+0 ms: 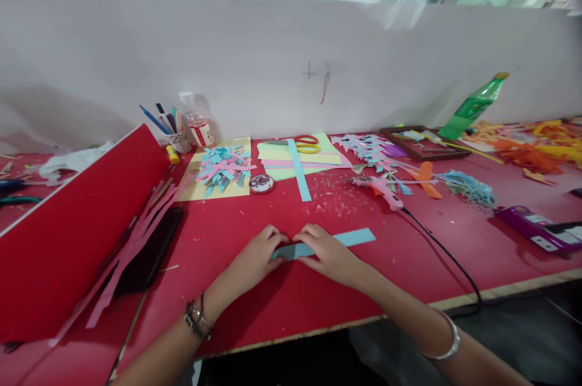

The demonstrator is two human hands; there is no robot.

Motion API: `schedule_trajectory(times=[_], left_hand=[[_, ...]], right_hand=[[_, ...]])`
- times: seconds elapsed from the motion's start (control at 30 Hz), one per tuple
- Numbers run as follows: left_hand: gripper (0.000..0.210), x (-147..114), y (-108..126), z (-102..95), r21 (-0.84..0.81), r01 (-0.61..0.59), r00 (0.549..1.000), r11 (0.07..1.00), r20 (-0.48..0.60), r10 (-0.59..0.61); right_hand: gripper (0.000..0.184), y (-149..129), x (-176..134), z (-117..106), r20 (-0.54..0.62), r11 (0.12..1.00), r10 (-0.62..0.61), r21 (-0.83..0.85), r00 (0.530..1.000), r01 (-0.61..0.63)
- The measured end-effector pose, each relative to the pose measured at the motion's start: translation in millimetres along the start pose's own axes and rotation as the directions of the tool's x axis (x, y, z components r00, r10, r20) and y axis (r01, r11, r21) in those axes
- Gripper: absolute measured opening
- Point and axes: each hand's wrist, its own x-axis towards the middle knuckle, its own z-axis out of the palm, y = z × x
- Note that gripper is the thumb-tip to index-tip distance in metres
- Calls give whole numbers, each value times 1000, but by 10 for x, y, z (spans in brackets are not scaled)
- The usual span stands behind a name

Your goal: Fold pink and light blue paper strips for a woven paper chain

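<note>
A light blue paper strip [354, 237] lies low over the red tabletop in front of me, between both hands. My left hand [260, 252] pinches its left end with thumb and fingers. My right hand [325, 254] grips the strip a little further right, and the free end sticks out beyond it. A second blue paper strip [299, 174] rests across stacked coloured sheets [322, 159]. On that stack lie scissors [307, 145] with red and yellow handles. A round tin [262, 183] sits just beyond my left hand.
A pink glue gun [382, 189] trails its cord to the right, near a purple power strip [536, 228]. Cut paper pieces [222, 168] lie on a yellow sheet. A red board [91, 222] leans at left; a green bottle [473, 108] stands tilted at back right.
</note>
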Motion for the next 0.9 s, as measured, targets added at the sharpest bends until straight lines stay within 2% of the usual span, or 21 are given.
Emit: schedule_trajectory(times=[0.07, 0.13, 0.23, 0.3, 0.37, 0.43, 0.57, 0.73, 0.8, 0.9], left_hand=[[19, 5, 14, 3, -30, 0, 1000, 1000, 19, 1], [11, 12, 44, -10, 11, -19, 1000, 1000, 20, 18], [6, 21, 104, -55, 221, -50, 995, 974, -70, 66], [8, 25, 127, -79, 402, -80, 984, 912, -117, 138], [11, 23, 125, -75, 539, -137, 971, 831, -92, 220], [10, 15, 101, -40, 608, -193, 964, 770, -29, 264], [9, -13, 64, 67, 616, -213, 971, 758, 46, 236], [15, -58, 85, 129, 553, -143, 988, 821, 29, 152], [15, -73, 93, 127, 523, -99, 994, 846, 11, 110], [15, -101, 94, 111, 462, -18, 999, 887, -32, 37]], right_hand=[[21, -21, 4, -7, -31, 999, -12, -44, 999, 11], [11, -44, 1, -24, -61, 996, -34, -83, 998, 29], [11, -41, -14, -49, -136, 984, -101, -158, 986, 79], [16, 4, -31, -53, -209, 956, -194, -259, 959, 136], [19, 75, -54, -42, -251, 906, -301, -376, 920, 193], [20, 144, -84, -18, -220, 865, -362, -441, 906, 239], [15, 170, -138, 46, -87, 894, -284, -384, 955, 231], [18, 28, -109, 60, -14, 968, -155, -202, 988, 149], [22, -13, -67, 53, -3, 976, -136, -171, 991, 133], [16, -30, -9, 64, 3, 977, -117, -178, 993, 116]])
